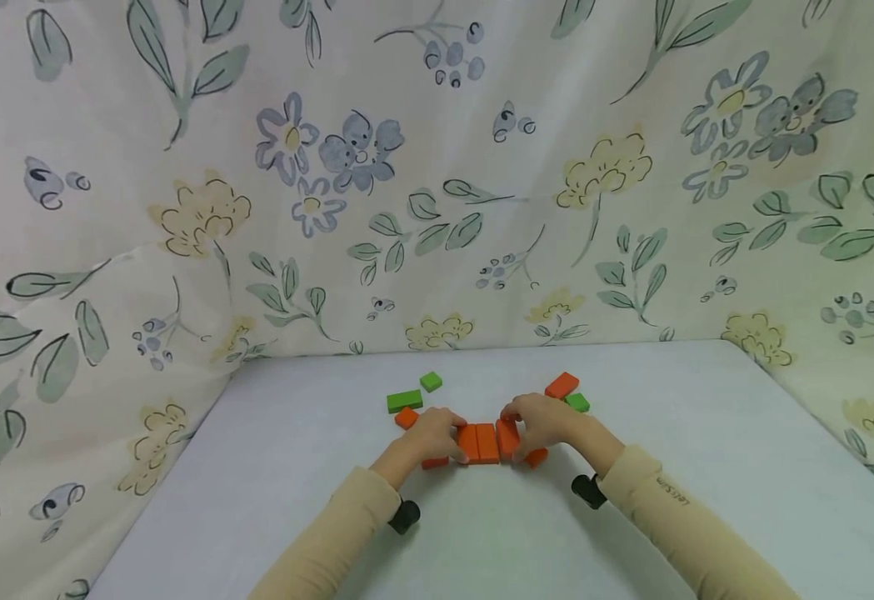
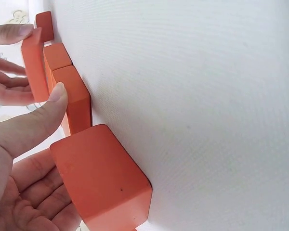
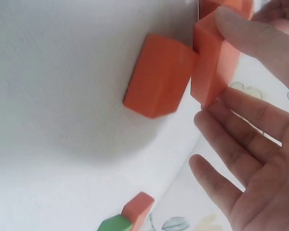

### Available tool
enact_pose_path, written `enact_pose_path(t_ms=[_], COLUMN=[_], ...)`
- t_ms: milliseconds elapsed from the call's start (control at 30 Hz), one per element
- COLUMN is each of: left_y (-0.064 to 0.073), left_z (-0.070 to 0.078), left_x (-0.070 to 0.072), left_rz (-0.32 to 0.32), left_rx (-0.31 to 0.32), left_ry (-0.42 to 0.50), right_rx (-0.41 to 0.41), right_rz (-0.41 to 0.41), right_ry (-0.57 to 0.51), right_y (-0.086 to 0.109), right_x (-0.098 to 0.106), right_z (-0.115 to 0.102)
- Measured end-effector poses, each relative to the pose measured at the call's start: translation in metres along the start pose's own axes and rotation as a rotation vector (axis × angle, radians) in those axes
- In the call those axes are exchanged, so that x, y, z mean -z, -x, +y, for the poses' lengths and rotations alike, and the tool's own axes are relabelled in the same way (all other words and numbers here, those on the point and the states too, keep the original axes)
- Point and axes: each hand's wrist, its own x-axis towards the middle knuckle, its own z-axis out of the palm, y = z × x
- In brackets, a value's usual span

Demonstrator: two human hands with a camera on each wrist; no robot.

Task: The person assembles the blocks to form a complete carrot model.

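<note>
Two orange blocks stand side by side on the table: a left block [image 1: 468, 442] and a middle block [image 1: 487, 443]. My left hand [image 1: 433, 437] holds the left block between thumb and fingers, the thumb on its near end in the left wrist view. With thumb and fingertips, my right hand [image 1: 545, 419] pinches another orange block [image 3: 213, 65], tilted just right of the pair. A loose orange block [image 3: 160, 77] lies beside that held block, under the right hand. Close by the left hand is one more orange block [image 2: 103, 173].
Behind the left hand lie a small orange block [image 1: 407, 417], a long green block [image 1: 404, 402] and a small green block [image 1: 431, 382]. Behind the right hand are an orange block [image 1: 561, 384] and a green block [image 1: 576, 402]. Floral cloth [image 1: 422, 208] hangs beyond the white table [image 1: 317, 467].
</note>
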Motion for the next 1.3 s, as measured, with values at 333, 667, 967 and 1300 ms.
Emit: enact_pose_path(t_ms=[333, 667, 967, 1300], left_y=[0.001, -0.001, -0.001, -0.001], left_z=[0.001, 0.000, -0.002, -0.001], left_x=[0.001, 0.003, 0.006, 0.006], left_rz=[-0.006, -0.015, -0.019, -0.014], left_rx=[0.001, -0.027, -0.030, -0.018], left_ry=[0.014, -0.021, -0.024, -0.019], right_rx=[-0.024, -0.013, -0.025, -0.070], right_rz=[-0.004, 0.010, 0.023, 0.048], right_ry=[0.063, 0.063, 0.038, 0.001], right_y=[-0.004, -0.003, -0.006, 0.004], right_x=[-0.008, -0.010, -0.013, -0.009], right_z=[-0.004, -0.004, -0.004, -0.002])
